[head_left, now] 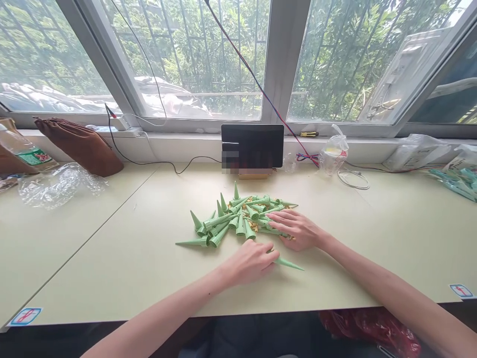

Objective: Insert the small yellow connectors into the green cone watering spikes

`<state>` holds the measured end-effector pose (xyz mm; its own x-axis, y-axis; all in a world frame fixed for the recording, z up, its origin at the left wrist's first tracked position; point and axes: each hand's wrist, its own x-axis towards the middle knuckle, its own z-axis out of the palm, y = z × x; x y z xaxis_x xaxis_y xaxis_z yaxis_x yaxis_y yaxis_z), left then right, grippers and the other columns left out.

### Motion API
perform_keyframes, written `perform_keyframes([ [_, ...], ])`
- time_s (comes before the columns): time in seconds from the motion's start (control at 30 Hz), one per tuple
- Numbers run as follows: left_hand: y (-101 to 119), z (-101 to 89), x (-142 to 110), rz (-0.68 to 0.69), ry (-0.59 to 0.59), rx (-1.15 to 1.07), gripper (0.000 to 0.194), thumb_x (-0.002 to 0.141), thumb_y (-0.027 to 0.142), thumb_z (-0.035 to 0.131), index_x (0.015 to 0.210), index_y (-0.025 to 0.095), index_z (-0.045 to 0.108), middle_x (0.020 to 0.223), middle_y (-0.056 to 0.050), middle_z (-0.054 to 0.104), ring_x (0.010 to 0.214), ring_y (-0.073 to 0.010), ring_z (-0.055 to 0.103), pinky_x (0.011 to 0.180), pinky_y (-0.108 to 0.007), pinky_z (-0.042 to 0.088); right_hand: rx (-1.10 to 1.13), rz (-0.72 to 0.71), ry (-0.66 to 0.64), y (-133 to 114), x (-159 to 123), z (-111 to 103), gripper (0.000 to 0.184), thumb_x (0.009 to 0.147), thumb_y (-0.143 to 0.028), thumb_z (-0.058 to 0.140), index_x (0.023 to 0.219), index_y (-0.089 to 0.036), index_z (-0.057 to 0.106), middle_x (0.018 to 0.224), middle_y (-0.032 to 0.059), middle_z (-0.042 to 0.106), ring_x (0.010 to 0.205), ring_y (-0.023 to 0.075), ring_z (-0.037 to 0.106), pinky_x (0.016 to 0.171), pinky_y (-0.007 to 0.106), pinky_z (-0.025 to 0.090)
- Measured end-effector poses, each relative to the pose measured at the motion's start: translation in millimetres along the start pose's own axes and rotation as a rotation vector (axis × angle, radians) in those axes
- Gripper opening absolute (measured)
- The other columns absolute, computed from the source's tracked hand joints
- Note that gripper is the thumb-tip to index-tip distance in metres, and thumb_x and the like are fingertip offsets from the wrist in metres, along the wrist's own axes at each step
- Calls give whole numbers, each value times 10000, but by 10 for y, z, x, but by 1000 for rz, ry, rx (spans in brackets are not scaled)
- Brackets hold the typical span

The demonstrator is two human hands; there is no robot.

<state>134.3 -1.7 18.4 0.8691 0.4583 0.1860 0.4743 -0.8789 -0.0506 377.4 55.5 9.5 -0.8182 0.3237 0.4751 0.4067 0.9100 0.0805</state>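
While the left hand (251, 261) holds a green spike (290, 264), the right hand (301, 232), grip unclear, touches the pile (240, 227).

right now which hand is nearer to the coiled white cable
Right. The right hand is at the pile of green cones, in front and left of the cable; the left hand, gripping one cone, is farther left, nearer the front edge of the table.

Open tabletop (122, 248) left of the green cone pile (240, 226), right hand (300, 231) blocking its right, black screen (257, 141) behind
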Motion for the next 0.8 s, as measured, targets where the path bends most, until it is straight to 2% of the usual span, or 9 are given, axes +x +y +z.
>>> perform_keyframes([
  [0.1,-64,12,61,-60,-10,-16,109,950,183,478,881,172,563,815,-35,598,599,-146,583,489,-280,270,-2,13,5,73,-42,9,517,877,-187,539,1393,-177,503,1468,126,512,1362,262,473,1089,468,416],
  [0.33,-123,47,111,-273,4,-44,154,919,93,451,917,151,593,861,-74,619,616,-192,627,519,-275,349,-25,6,16,167,-55,-9,501,901,-279,593,1380,-170,497,1462,143,515,1360,264,477,1081,466,430],
  [0.43,-127,72,97,-294,48,-67,191,902,69,448,976,149,606,872,-78,633,640,-201,645,516,-274,355,-50,-11,59,177,-50,-79,523,905,-325,614,1384,-160,482,1425,158,550,1332,267,506,1059,459,446],
  [0.53,-133,93,55,-284,102,-95,205,899,82,474,1035,152,611,875,-73,638,659,-191,649,508,-260,346,-99,36,129,158,-68,-181,507,905,-294,613,1372,-153,475,1390,177,574,1288,279,537,1000,447,479],
  [0.63,-137,124,4,-271,185,-161,161,935,146,490,1029,163,619,867,-65,639,644,-169,628,495,-250,330,-141,200,214,42,-82,-284,330,928,-216,576,1253,-170,542,1251,157,663,1126,264,621,904,401,505],
  [0.7,-133,147,-17,-267,264,-262,136,958,209,502,1003,170,624,857,-58,640,640,-156,606,505,-246,348,-136,370,202,-93,-71,-352,144,954,-194,518,1072,-188,602,956,95,727,872,220,658,778,343,501],
  [0.73,-128,153,-20,-275,305,-338,134,963,240,513,999,175,624,856,-52,642,643,-148,594,519,-241,366,-132,459,140,-167,-58,-389,120,966,-200,492,987,-192,610,845,70,707,771,201,643,713,318,481],
  [0.8,-116,147,-14,-331,374,-522,140,961,295,540,989,183,618,832,-32,639,629,-125,561,545,-227,399,-98,628,-70,-303,-17,-467,153,977,-219,474,899,-199,605,775,38,661,655,171,599,606,281,421],
])
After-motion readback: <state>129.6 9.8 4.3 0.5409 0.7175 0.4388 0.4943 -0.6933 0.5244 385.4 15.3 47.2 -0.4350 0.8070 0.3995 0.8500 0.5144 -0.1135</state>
